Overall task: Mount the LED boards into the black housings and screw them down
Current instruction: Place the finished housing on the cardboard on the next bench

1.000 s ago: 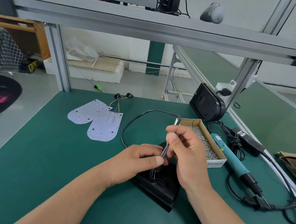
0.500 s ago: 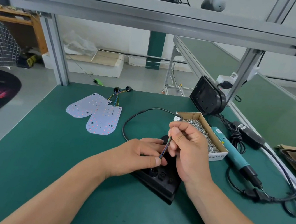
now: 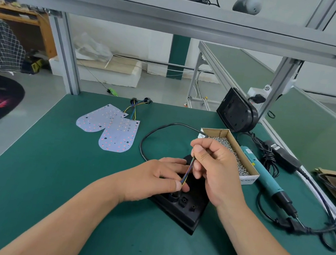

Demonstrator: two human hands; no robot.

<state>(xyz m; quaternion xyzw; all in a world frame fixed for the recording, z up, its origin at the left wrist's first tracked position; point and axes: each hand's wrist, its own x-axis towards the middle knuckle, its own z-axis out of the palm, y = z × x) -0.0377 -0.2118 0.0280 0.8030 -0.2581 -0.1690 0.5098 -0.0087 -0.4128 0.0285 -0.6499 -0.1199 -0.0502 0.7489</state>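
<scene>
A black housing (image 3: pixel 182 209) lies back side up on the green mat in front of me. My left hand (image 3: pixel 156 177) rests on it, thumb and fingers pinching the coloured wire bundle (image 3: pixel 186 173) where it comes out of a round port. My right hand (image 3: pixel 213 165) pinches the same wires higher up, holding them taut. Two white LED boards (image 3: pixel 109 127) with coloured leads lie flat at the far left of the mat. Another black housing (image 3: pixel 236 112) leans against the frame post at the back right.
A cardboard box of screws (image 3: pixel 231 155) sits just right of my hands. Beyond it a teal electric screwdriver (image 3: pixel 265 174) lies with its black cable (image 3: pixel 310 227) and adapter (image 3: pixel 280 156). A black cord (image 3: pixel 156 130) loops behind the housing. An aluminium shelf frame (image 3: pixel 177 19) runs overhead.
My right hand has drawn the wire bundle upward and slightly right out of the housing port. My left hand has stayed on the housing, fingers shifting a little along the wires.
</scene>
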